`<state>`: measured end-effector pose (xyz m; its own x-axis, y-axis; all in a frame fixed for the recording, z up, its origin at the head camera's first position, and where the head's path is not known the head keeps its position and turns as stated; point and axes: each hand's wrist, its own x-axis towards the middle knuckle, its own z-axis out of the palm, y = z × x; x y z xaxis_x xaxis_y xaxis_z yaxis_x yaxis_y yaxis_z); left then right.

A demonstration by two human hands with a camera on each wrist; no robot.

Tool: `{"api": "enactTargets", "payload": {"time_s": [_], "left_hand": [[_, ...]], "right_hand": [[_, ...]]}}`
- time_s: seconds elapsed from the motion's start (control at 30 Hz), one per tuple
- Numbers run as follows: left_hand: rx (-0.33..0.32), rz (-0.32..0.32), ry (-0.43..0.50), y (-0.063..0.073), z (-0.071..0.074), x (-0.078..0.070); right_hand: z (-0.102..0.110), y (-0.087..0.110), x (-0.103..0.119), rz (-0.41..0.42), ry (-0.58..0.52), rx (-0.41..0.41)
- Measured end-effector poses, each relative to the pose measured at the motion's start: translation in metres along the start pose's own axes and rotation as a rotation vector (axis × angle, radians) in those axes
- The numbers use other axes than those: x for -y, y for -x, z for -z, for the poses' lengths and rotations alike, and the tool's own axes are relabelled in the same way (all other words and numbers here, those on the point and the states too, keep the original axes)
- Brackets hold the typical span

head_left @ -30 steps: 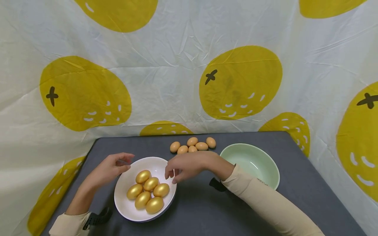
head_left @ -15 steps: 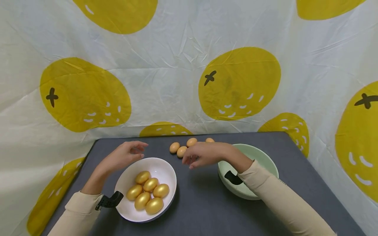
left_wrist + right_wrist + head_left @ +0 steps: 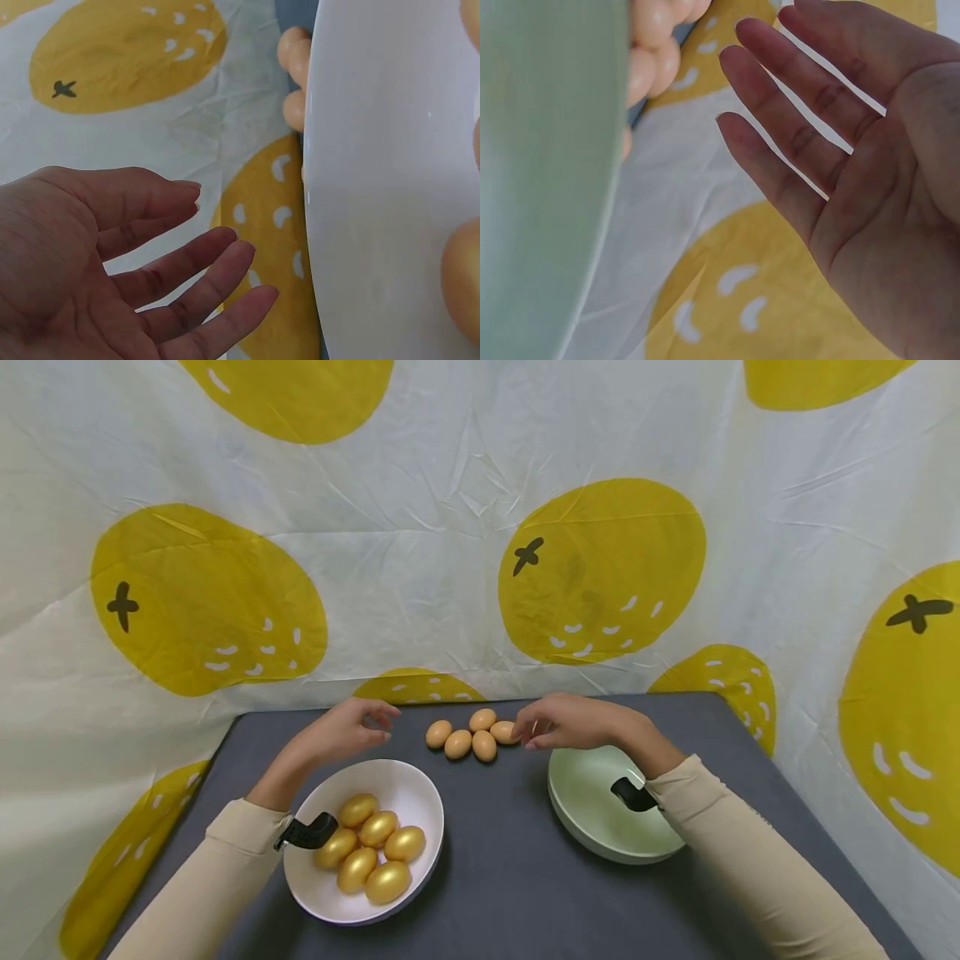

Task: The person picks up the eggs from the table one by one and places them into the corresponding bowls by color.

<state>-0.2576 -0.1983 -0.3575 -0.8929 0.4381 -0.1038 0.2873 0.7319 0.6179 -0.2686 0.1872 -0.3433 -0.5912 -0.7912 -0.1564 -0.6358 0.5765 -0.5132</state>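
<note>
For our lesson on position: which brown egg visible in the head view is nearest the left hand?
The leftmost brown egg; the other visible brown eggs all lie farther right, away from the left hand.

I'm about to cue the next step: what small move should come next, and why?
Probably ease the right grip toward the nearest brown egg and pinch it: the grip looks open and empty, close to that egg, while the gold eggs already sit in the white bowl.
</note>
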Motion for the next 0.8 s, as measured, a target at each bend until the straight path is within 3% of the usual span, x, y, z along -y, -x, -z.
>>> {"api": "enactTargets", "payload": {"time_s": [0.4, 0.6, 0.8], "left_hand": [[0.084, 0.056, 0.074, -0.037, -0.005, -0.011], [0.111, 0.056, 0.107, -0.052, -0.010, -0.009], [0.124, 0.059, 0.101, -0.064, -0.014, -0.007]], "right_hand": [[0.006, 0.036, -0.059, -0.042, -0.031, -0.064], [0.004, 0.055, -0.082, -0.048, -0.011, -0.117], [0.001, 0.073, -0.100, -0.072, -0.063, -0.138]]}}
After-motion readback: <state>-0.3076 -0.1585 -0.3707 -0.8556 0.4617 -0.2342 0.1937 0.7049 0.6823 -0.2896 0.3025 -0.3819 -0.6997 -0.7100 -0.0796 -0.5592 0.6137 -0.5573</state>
